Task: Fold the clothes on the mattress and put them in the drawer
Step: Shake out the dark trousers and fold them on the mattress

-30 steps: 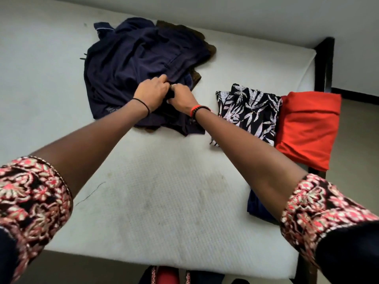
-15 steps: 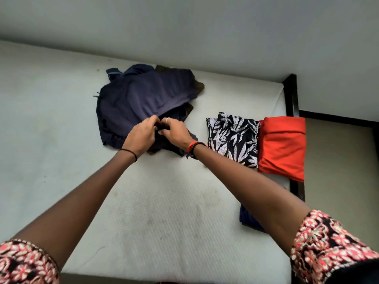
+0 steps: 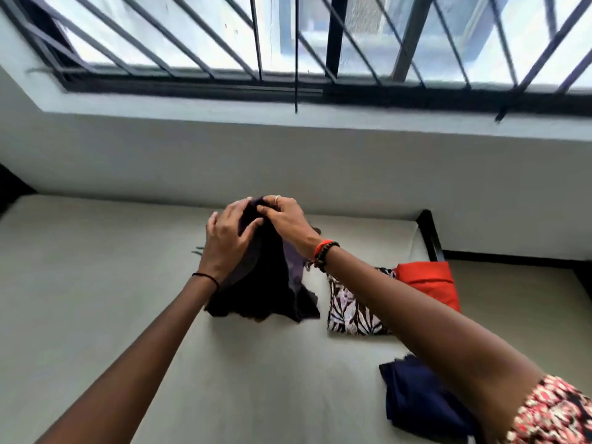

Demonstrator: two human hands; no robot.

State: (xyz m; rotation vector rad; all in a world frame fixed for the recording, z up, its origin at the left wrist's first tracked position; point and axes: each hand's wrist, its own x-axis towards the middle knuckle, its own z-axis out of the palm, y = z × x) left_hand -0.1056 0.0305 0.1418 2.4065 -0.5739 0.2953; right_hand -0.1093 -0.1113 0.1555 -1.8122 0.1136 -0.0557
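A dark navy garment [image 3: 266, 283] hangs lifted above the white mattress [image 3: 96, 299], its lower edge draping down near the surface. My left hand [image 3: 229, 241] grips its top from the left, thumb pressed against the cloth. My right hand [image 3: 285, 219], with a ring and red and black bracelets, pinches the same top edge right beside the left one. The rest of the dark pile is hidden behind the lifted garment and my hands.
Folded clothes lie at the right: a black and white leaf-print piece [image 3: 349, 309], an orange-red piece [image 3: 432, 283] and a navy piece [image 3: 416, 398]. A dark bed frame [image 3: 431, 232] edges the mattress. A grey wall and a barred window [image 3: 320, 43] stand behind.
Both hands have raised the navy garment off the pile, up from the mattress. My view has tilted upward, bringing the window into sight.
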